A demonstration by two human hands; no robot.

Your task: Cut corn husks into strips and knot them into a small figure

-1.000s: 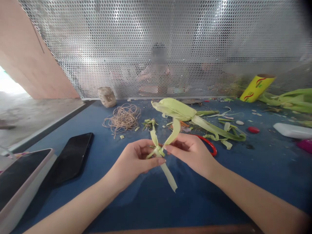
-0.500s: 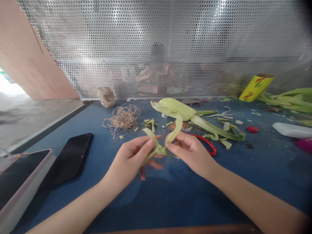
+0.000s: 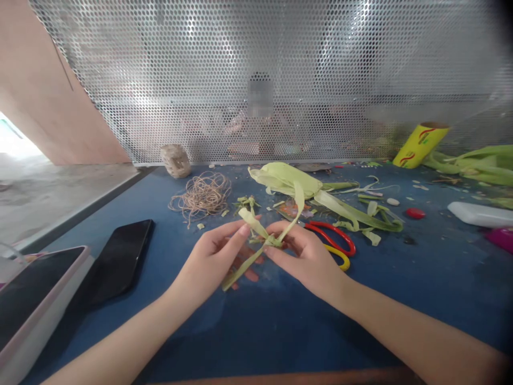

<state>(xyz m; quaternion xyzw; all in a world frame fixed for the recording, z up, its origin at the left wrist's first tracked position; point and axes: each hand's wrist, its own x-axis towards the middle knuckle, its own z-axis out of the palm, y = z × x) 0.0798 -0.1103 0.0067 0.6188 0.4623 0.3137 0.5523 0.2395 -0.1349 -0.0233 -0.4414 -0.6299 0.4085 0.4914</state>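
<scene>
A knotted piece of pale green corn husk (image 3: 273,241) is held above the blue table, with several strip ends sticking out. My right hand (image 3: 302,251) pinches it at the knot between thumb and fingers. My left hand (image 3: 218,254) grips the upper left strip between thumb and forefinger, its other fingers loosely curled below. One strip end hangs down toward the lower left, and another curves up past my right fingers. Behind lies an ear of corn in its husk (image 3: 286,179). Scissors with red and yellow handles (image 3: 334,235) rest beside my right hand, partly hidden by it.
A tangle of brown twine (image 3: 204,195) and a wrapped roll (image 3: 175,160) lie back left. A black phone (image 3: 116,259) is at left. Husk scraps (image 3: 360,216), a yellow tube (image 3: 420,144) and a white object (image 3: 483,214) are at right. Perforated metal (image 3: 320,64) rises behind.
My right hand has shifted its hold from a strip to the knot. The knot has moved slightly right and up, and the lower left strip shows more. The yellow scissor handle has come into view.
</scene>
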